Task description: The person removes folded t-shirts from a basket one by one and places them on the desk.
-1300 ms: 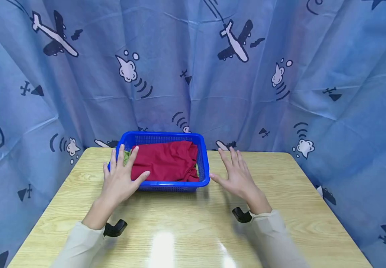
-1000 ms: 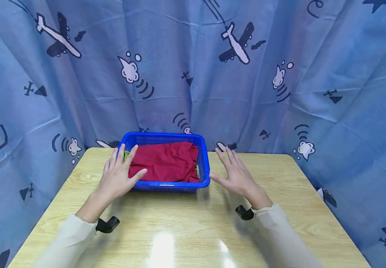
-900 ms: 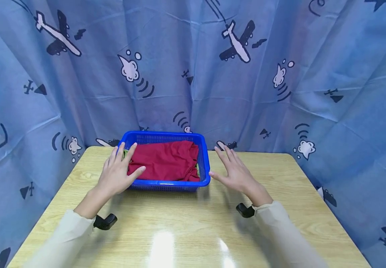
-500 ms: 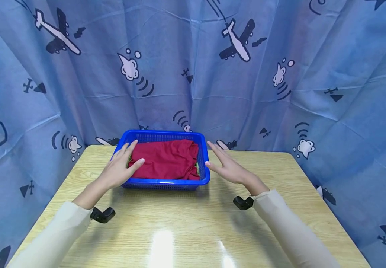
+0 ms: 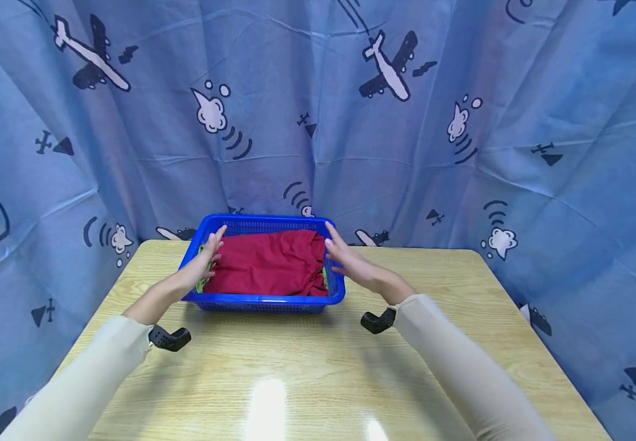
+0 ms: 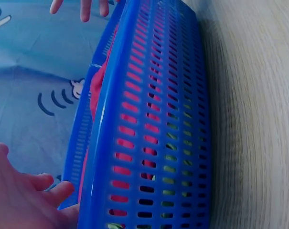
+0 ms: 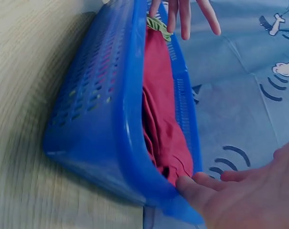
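Observation:
A blue plastic basket (image 5: 274, 299) stands at the back of the table, holding a folded dark red cloth (image 5: 265, 263). Green cloth (image 5: 201, 286) peeks out from under the red one at both ends. My left hand (image 5: 198, 264) is over the basket's left end, palm turned inward, its fingers by the cloth's left edge. Opposite it, my right hand (image 5: 352, 260) hovers over the right rim, fingers extended and reaching just inside. In the right wrist view, its fingertips (image 7: 185, 183) are close to the red cloth; whether they touch it I cannot tell. Neither hand grips anything.
The light wooden table (image 5: 296, 367) extends in front of the basket and to its right. A blue curtain (image 5: 274, 122) with printed aeroplanes hangs behind and along both sides. Black wrist cameras (image 5: 170, 338) sit below both wrists.
Both hands have turned from palms down to palms facing each other. The right hand has moved left over the basket's rim, and the left hand's fingers have dipped inside. The basket stays put.

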Tool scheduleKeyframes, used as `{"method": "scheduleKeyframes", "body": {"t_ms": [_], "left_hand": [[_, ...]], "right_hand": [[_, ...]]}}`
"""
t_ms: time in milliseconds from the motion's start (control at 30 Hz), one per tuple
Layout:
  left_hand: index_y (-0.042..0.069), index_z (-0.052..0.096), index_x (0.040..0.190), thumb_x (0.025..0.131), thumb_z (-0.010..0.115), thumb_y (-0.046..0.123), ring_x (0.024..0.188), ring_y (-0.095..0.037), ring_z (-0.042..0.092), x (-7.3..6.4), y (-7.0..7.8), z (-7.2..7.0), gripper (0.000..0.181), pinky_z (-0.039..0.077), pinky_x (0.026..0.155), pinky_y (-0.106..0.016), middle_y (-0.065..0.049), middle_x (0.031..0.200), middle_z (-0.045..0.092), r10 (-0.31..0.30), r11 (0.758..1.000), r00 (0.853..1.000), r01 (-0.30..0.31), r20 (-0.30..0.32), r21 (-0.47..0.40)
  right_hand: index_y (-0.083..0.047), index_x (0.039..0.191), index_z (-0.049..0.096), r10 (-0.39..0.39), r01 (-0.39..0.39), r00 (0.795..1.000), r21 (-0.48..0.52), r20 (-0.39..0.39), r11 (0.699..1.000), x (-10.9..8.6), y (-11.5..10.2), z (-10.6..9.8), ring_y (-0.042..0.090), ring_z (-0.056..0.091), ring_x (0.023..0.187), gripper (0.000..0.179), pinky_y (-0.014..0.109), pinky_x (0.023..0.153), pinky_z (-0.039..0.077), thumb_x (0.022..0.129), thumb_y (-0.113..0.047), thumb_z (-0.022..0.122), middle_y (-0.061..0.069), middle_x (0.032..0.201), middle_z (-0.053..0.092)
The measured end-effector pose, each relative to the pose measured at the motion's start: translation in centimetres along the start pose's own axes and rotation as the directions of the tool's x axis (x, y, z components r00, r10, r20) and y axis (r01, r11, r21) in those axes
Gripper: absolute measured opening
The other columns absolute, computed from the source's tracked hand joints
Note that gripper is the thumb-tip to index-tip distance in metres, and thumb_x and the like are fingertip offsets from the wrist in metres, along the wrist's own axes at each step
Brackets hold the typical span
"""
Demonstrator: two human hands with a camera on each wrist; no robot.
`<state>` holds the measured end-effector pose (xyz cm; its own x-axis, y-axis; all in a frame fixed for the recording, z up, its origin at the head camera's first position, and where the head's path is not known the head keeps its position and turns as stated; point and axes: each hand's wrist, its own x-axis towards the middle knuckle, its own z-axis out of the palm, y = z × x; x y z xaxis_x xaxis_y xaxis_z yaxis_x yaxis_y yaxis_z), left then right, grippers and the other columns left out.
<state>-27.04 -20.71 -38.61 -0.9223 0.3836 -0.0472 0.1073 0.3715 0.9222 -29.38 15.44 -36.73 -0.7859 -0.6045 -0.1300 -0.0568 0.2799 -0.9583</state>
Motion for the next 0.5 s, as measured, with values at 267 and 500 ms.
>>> {"method": "scheduleKeyframes", "body": {"t_ms": [267,500], "left_hand": [[0.026,-0.019,0.161,0.102,-0.005,0.063,0.153,-0.055,0.000,0.5,-0.5,-0.7,0.071,0.016,0.116,-0.076,-0.027,0.168,-0.011,-0.113,0.993,0.993,0.113,0.025,0.021],[0.028,-0.022,0.160,0.101,-0.004,0.067,0.151,-0.058,0.008,1.3,-1.0,-1.1,0.073,0.023,0.115,-0.075,-0.024,0.168,-0.016,-0.184,0.981,0.982,0.180,0.051,0.073]], "right_hand": [[-0.036,0.159,-0.021,0.149,-0.144,0.988,0.093,-0.045,0.985,2.4,0.1,1.7,0.042,-0.003,0.158,0.071,0.061,0.127,0.009,0.107,-0.057,0.023,0.004,0.170,-0.021],[-0.031,0.161,-0.019,0.217,-0.198,0.968,0.150,-0.122,0.969,3.9,-0.1,2.4,0.039,-0.005,0.158,0.077,0.065,0.125,0.008,0.106,-0.058,0.028,0.004,0.171,-0.019]]}}
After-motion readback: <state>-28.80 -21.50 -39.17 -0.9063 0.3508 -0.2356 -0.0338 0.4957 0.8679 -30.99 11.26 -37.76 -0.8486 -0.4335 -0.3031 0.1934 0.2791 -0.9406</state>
